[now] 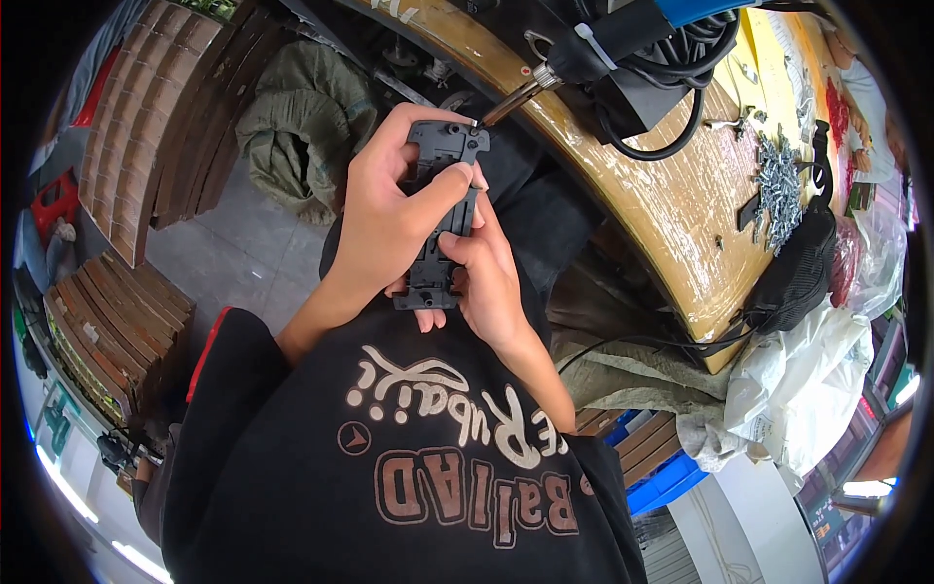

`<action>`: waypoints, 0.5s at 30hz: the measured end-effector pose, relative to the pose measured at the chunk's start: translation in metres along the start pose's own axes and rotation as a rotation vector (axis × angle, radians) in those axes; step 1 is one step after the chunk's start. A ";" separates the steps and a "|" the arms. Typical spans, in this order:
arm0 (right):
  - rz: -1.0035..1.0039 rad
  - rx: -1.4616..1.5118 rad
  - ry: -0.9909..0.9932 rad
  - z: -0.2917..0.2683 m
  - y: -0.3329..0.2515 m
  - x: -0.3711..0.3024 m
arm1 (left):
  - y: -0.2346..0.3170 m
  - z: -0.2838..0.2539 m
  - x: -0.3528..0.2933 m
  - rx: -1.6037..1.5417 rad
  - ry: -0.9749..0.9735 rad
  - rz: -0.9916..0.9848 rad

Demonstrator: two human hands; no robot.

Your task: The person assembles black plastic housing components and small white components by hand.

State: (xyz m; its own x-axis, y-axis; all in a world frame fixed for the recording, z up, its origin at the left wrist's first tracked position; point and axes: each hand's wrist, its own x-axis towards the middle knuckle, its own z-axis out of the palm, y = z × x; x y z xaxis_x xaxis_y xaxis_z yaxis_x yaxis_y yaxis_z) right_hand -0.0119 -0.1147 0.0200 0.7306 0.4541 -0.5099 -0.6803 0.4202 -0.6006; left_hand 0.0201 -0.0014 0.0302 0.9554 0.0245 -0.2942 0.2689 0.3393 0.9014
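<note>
Both my hands are closed on a long, dark grey moulded plastic part (pixel 443 161) with holes and raised ribs, which I hold tilted in front of my body. My left hand (pixel 399 214) wraps round its left side, thumb across the face. From the right, my right hand (pixel 486 282) supports the lower half, its thumb pressed on the surface and fingers partly hidden underneath. At the far right corner of the part is the metal bit of a power screwdriver (pixel 574 56), which slants in from the upper right. Whether the tip touches the part I cannot tell.
A wrapped tabletop (pixel 671 234) curves along the right, bearing a heap of screws (pixel 778 190), coiled black cable (pixel 686 58) and a black pouch (pixel 798 268). Brown divided trays (pixel 146 127) are stacked at the left, beside a green sack (pixel 306 127). A blue crate (pixel 666 487) stands lower right.
</note>
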 end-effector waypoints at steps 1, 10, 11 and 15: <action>-0.001 -0.001 -0.009 -0.001 0.001 0.001 | 0.000 0.000 0.000 -0.002 -0.002 0.000; -0.024 0.011 -0.011 0.004 -0.001 0.003 | 0.001 -0.001 0.001 0.009 0.012 -0.013; -0.026 0.012 -0.012 0.002 0.000 0.004 | 0.001 -0.002 0.001 0.009 0.012 -0.012; 0.003 -0.019 0.043 -0.006 0.005 0.006 | -0.017 -0.004 0.006 -0.016 0.037 -0.018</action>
State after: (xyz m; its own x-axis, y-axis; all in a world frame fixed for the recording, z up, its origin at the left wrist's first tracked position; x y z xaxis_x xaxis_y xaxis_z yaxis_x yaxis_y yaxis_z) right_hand -0.0103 -0.1146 0.0102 0.7308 0.4207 -0.5375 -0.6814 0.4034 -0.6107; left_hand 0.0212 -0.0036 0.0118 0.9452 0.0534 -0.3222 0.2837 0.3546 0.8909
